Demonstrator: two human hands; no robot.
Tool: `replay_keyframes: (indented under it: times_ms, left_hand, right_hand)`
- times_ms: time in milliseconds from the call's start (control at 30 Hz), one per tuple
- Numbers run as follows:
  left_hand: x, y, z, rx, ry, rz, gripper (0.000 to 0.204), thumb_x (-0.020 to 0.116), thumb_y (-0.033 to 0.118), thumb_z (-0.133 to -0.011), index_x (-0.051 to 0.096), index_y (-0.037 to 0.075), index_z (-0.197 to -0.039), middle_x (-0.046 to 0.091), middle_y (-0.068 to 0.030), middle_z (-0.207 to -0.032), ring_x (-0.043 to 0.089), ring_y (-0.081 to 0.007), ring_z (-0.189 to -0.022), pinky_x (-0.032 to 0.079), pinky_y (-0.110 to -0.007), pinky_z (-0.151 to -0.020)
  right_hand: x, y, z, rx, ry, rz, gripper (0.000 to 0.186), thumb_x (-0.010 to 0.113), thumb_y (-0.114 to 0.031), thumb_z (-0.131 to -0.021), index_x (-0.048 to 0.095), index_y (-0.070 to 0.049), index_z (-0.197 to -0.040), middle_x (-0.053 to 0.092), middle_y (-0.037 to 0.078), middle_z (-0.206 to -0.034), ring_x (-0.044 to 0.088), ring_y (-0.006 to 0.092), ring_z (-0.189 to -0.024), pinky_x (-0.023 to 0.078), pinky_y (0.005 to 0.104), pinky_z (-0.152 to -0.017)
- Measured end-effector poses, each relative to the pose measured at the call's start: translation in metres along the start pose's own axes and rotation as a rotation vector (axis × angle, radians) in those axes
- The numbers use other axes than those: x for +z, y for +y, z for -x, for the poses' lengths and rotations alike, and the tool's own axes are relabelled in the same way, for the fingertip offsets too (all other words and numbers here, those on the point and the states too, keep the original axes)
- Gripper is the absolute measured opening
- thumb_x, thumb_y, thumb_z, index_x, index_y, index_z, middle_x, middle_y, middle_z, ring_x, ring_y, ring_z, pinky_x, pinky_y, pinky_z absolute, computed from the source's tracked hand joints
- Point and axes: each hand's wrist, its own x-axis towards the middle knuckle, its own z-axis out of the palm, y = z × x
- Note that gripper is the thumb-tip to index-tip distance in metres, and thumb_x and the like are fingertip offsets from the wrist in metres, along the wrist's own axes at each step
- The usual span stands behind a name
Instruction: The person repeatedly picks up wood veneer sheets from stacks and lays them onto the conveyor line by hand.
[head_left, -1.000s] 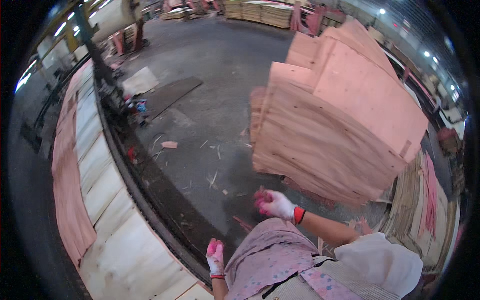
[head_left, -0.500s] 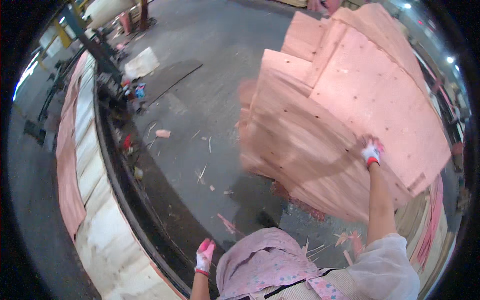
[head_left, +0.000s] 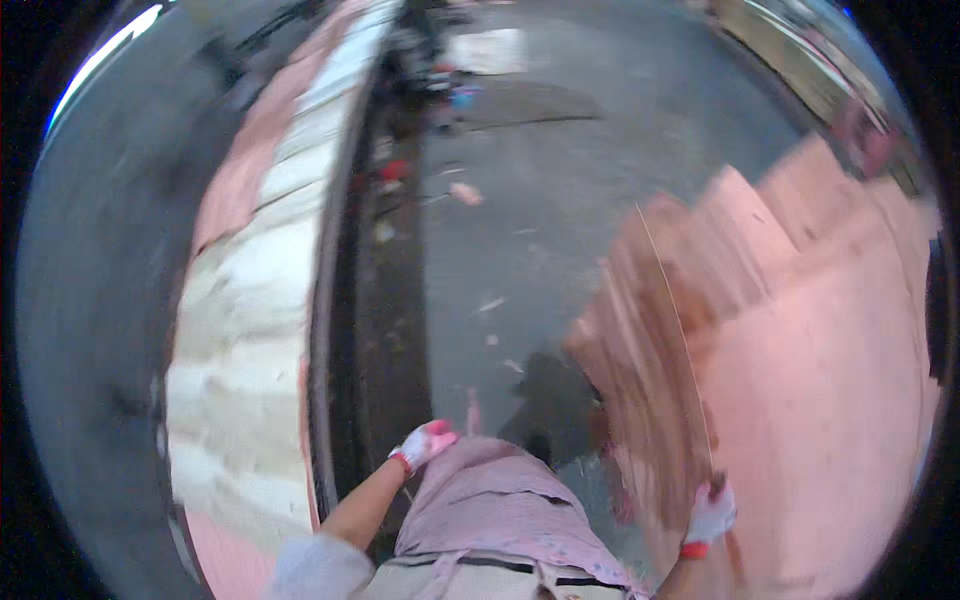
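- Small pale scraps (head_left: 491,304) and a pink scrap (head_left: 466,193) lie on the grey floor (head_left: 540,235).
- A whitish sheet (head_left: 490,52) lies near a dark flat panel (head_left: 540,102).
- A red item (head_left: 394,170) sits farther left.
- A bright light strip (head_left: 100,70) curves along the upper-left rim.

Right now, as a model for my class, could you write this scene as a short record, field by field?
Left hand: gloved, near the apron, nothing seen in it
Right hand: gloved, at the edge of a streaked sheet; blur hides the grip
Right side: pink sheets, overlapping unevenly
Left side: long row of pale sheets
Floor: grey, pink scrap, white sheet farther off
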Motion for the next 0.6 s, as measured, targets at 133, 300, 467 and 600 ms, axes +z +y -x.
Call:
replay_keyframes:
  times_ms: [133,300,467,600]
  left_hand:
    - [0.004,0.018,0.008,0.031,0.008,-0.165,0.053,0.067,0.031,-0.081,0.052,0.001,-0.122,0.06,-0.0099,-0.113,0.055,-0.0158,-0.104,0.045,-0.029,-0.087]
    - [-0.025,0.008,0.017,0.214,0.05,0.356,0.048,0.067,0.02,-0.083,0.05,-0.003,-0.121,0.06,-0.0088,-0.111,0.056,-0.0144,-0.102,0.044,-0.026,-0.09]
    - [-0.084,-0.009,0.002,0.226,0.304,0.282,0.041,0.062,0.019,-0.086,0.051,-0.001,-0.12,0.061,-0.0049,-0.108,0.056,-0.0122,-0.099,0.044,-0.025,-0.088]
    - [-0.152,0.018,-0.002,0.332,0.445,0.598,0.041,0.063,0.022,-0.085,0.053,0.002,-0.12,0.061,-0.002,-0.104,0.056,-0.0108,-0.091,0.045,-0.025,-0.081]
  right_hand:
    - [0.024,-0.037,-0.002,-0.257,0.164,-0.039,0.034,0.066,-0.032,-0.076,0.063,-0.002,-0.092,0.063,0.015,-0.078,0.06,0.0311,-0.074,0.047,0.041,-0.063]
    - [-0.028,-0.193,-0.018,-0.502,0.209,0.069,0.035,0.069,-0.029,-0.075,0.063,-0.001,-0.095,0.062,0.014,-0.075,0.059,0.0311,-0.07,0.045,0.0416,-0.061]
    - [-0.022,-0.283,-0.019,-0.751,0.283,-0.172,0.034,0.07,-0.028,-0.075,0.063,-0.001,-0.095,0.061,0.013,-0.074,0.059,0.0303,-0.07,0.046,0.041,-0.062]
    - [-0.05,-0.388,0.019,-0.808,0.192,-0.443,0.033,0.071,-0.022,-0.075,0.062,0.0,-0.097,0.062,0.012,-0.076,0.06,0.0263,-0.071,0.047,0.0374,-0.067]
